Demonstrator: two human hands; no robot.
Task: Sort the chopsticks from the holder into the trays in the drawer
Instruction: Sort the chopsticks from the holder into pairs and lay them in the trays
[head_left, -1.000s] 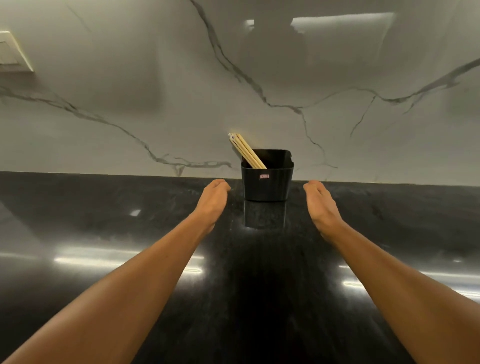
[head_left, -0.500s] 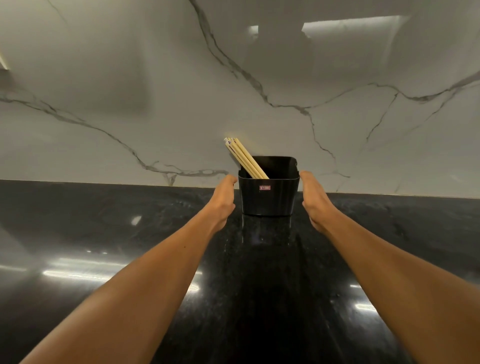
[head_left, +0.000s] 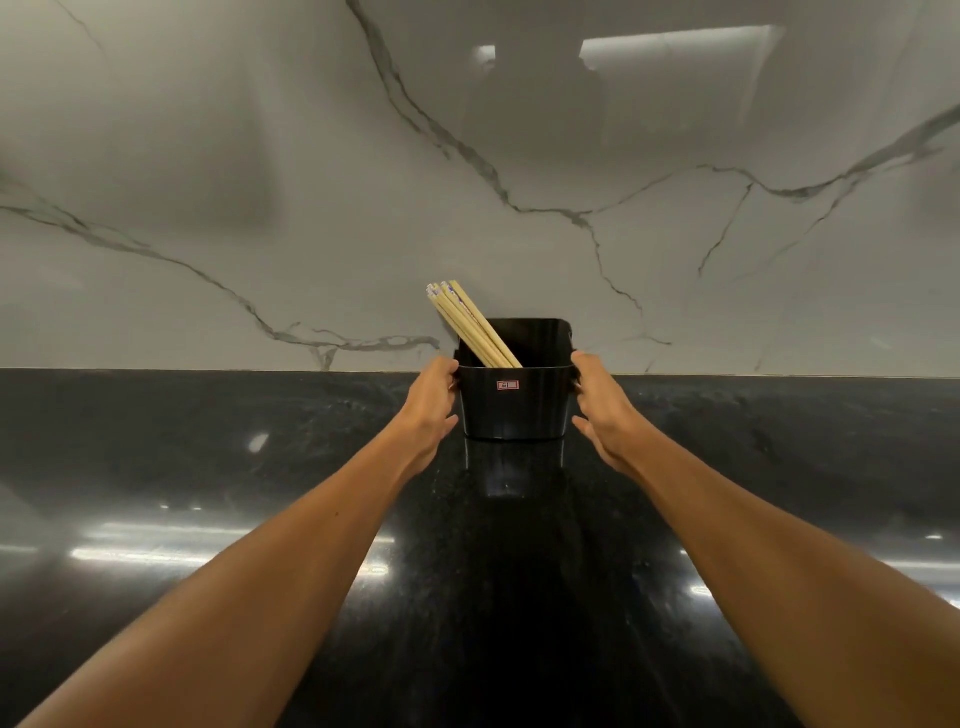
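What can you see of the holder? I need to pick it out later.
The holder is a glossy black, plastic-looking tub with rounded corners, tapering downward, with a small red-and-white label in front. It stands upright on the dark counter by the marble wall. Chopsticks lean left inside. The left hand and right hand press its sides.

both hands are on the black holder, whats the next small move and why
Probably draw the black holder toward the body. Left hand and right hand clasp its sides, the chopsticks lean inside, and it sits far back by the marble wall.
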